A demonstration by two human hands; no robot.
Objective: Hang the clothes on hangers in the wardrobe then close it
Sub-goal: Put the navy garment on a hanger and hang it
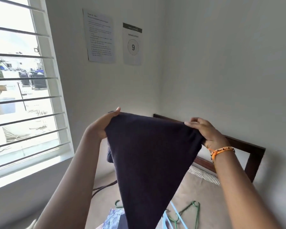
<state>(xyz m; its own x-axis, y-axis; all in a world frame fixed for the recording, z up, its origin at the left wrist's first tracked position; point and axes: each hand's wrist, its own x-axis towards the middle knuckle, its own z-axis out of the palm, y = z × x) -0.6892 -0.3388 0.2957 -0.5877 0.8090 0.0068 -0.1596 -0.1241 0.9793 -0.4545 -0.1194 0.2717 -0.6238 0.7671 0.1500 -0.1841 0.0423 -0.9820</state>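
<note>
A dark navy garment (149, 156) is held up in front of me, stretched wide at the top and narrowing downward. My left hand (102, 124) grips its upper left corner with the thumb on top. My right hand (206, 133), with an orange thread bracelet at the wrist, grips the upper right corner. Below, on the beige bed (210, 197), lie green hangers (191, 208) and a light blue hanger (175, 214), partly hidden by the garment. A blue patterned piece of clothing (113, 219) shows at the bottom. No wardrobe is in sight.
A barred window (23, 90) fills the left side. Two paper sheets (112, 38) hang on the white wall ahead, one reading workstation 9. A dark wooden headboard (253, 151) runs along the right wall. A dark cord (102, 187) lies on the bed near the wall.
</note>
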